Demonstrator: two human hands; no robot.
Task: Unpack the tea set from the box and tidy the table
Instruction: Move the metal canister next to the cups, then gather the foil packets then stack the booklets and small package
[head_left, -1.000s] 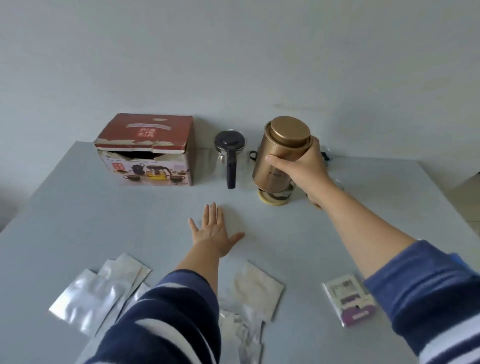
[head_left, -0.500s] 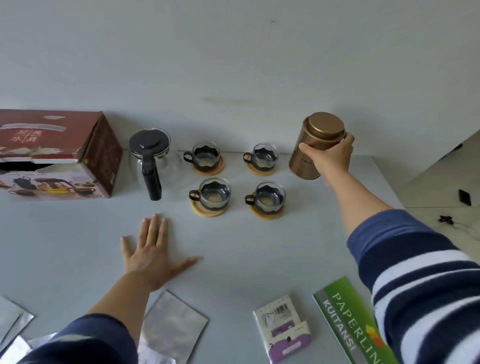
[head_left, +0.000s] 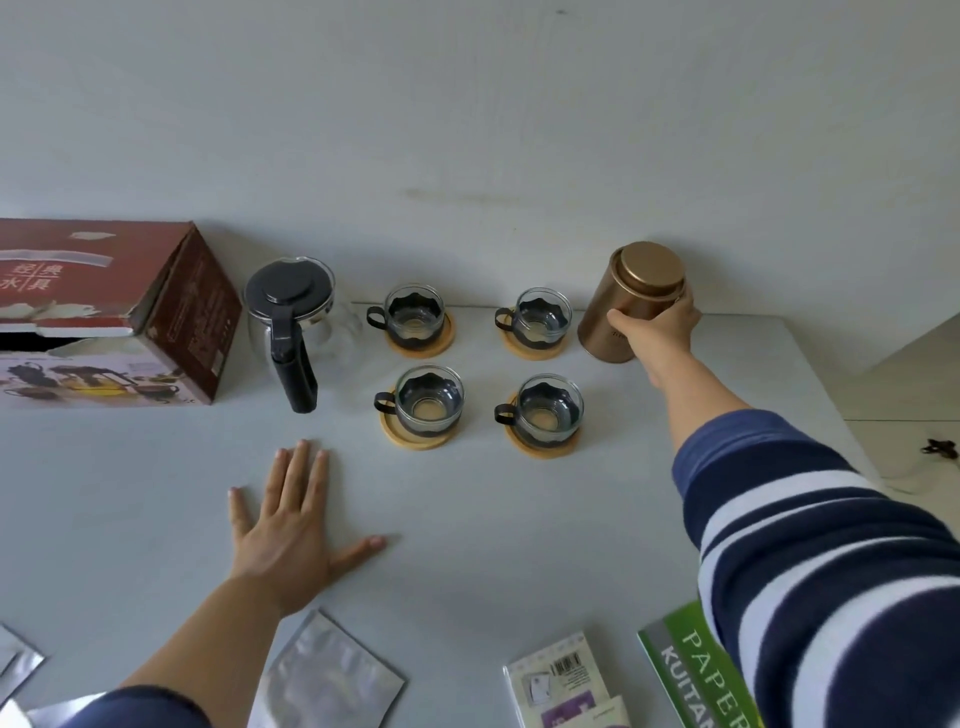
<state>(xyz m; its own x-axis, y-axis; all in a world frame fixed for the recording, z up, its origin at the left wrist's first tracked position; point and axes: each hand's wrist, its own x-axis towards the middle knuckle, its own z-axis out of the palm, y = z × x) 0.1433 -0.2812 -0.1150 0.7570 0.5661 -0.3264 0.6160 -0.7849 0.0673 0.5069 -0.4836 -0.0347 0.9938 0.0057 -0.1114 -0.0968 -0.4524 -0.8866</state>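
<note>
The right hand (head_left: 655, 325) has its fingers wrapped round a gold tin (head_left: 626, 301) at the desk's (head_left: 519, 519) far right corner, beside four glass cups (head_left: 427, 399). The left hand (head_left: 283, 535) lies flat, fingers spread and holding nothing. The red box (head_left: 109, 317) sits far left, next to the teapot (head_left: 293, 317).

Teapot (head_left: 293, 322) stands between box (head_left: 104, 317) and four cups (head_left: 475, 364).

Four glass cups (head_left: 415, 318) (each on a coaster (head_left: 413, 441)), one teapot (head_left: 291, 312), one tin (head_left: 628, 304), one box (head_left: 119, 312).
</note>
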